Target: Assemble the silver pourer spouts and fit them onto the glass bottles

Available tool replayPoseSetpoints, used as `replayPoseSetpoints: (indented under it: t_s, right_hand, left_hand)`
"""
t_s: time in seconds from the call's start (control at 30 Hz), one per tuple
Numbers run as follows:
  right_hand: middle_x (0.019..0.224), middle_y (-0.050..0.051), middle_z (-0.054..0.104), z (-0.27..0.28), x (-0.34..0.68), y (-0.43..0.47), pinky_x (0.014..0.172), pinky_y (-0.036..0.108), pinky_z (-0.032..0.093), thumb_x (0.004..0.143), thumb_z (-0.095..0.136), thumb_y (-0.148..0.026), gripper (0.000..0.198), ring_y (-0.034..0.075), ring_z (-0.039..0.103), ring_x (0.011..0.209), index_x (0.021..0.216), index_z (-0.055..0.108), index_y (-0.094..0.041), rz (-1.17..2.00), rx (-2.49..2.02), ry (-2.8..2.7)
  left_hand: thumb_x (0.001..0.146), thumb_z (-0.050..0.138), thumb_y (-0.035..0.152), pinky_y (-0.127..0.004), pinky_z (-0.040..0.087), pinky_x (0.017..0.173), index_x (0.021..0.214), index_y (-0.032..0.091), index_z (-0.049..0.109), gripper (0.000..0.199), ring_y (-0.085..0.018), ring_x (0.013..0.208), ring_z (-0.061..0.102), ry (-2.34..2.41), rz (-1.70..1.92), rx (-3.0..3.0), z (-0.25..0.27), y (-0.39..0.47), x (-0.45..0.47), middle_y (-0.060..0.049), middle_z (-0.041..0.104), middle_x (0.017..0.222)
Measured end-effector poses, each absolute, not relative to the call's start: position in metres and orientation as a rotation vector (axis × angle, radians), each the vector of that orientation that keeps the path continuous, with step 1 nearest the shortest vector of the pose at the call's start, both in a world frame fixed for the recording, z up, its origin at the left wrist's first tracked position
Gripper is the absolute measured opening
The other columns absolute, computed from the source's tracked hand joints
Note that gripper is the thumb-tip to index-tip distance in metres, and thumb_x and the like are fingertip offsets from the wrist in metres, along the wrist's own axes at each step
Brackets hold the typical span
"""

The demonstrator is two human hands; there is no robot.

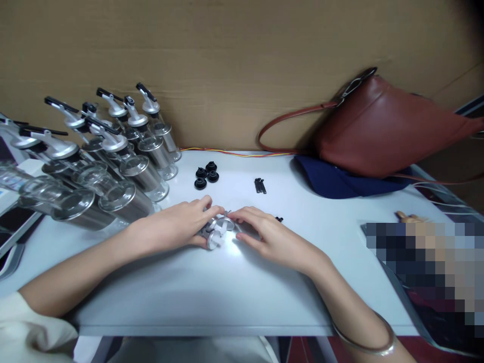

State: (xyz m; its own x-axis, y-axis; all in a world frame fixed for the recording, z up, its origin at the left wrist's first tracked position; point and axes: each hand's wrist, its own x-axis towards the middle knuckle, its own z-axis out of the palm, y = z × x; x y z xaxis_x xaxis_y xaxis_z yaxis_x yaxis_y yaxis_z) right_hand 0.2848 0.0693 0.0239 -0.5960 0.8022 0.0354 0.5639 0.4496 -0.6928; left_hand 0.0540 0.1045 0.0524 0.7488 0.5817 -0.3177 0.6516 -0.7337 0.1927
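Observation:
A small cluster of silver pourer spouts (221, 228) with round bases lies on the white table in front of me. My left hand (185, 222) curls round it from the left, thumb against the nearest base and fingers over the far side. From the right, my right hand (260, 229) reaches in with thumb and forefinger apart. Its forefinger tip touches or nearly touches a spout's edge; no object shows in its grasp. Beyond the hands sit several round black stoppers (201, 172) and a few slim black levers (260, 185). More small black pieces (279, 219) peek out behind my right hand.
Several glass-and-steel bottles (153, 146) with lever pourers crowd the table's left side. A brown leather bag (378, 131) rests on a dark blue cloth item (328, 176) at the back right. Cardboard (234, 75) walls the back; a pixelated patch covers the right edge.

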Motion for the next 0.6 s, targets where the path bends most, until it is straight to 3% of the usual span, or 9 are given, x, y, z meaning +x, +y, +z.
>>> replayPoseSetpoints:
  t_s: [0.3, 0.43, 0.6]
  right_hand:
    - [0.130, 0.012, 0.060, 0.019, 0.284, 0.068, 0.096, 0.044, 0.048, 0.090, 0.057, -0.022, 0.046, 0.024, 0.058, 0.113, 0.135, 0.048, -0.018, 1.022, -1.182, -2.306]
    - [0.118, 0.011, 0.064, 0.024, 0.283, 0.068, 0.091, 0.041, 0.050, 0.089, 0.058, -0.019, 0.046, 0.022, 0.061, 0.101, 0.134, 0.047, -0.018, 0.978, -1.223, -2.265]
    - [0.099, 0.007, 0.064, 0.028, 0.283, 0.068, 0.077, 0.033, 0.051, 0.089, 0.056, -0.018, 0.032, 0.018, 0.061, 0.088, 0.121, 0.054, -0.018, 0.928, -1.226, -2.222]
  left_hand:
    - [0.086, 0.065, 0.039, -0.036, 0.052, 0.076, 0.128, 0.018, 0.042, 0.053, -0.028, 0.089, 0.066, 1.046, -0.474, 2.748, 0.063, 0.099, 0.055, -0.013, 0.056, 0.116]
    - [0.085, 0.067, 0.038, -0.038, 0.052, 0.080, 0.128, 0.018, 0.044, 0.052, -0.029, 0.097, 0.064, 1.091, -0.447, 2.835, 0.072, 0.092, 0.053, -0.014, 0.056, 0.119]
    - [0.085, 0.068, 0.032, -0.041, 0.050, 0.085, 0.121, 0.018, 0.050, 0.042, -0.029, 0.104, 0.060, 1.089, -0.303, 2.916, 0.076, 0.078, 0.036, -0.014, 0.057, 0.123]
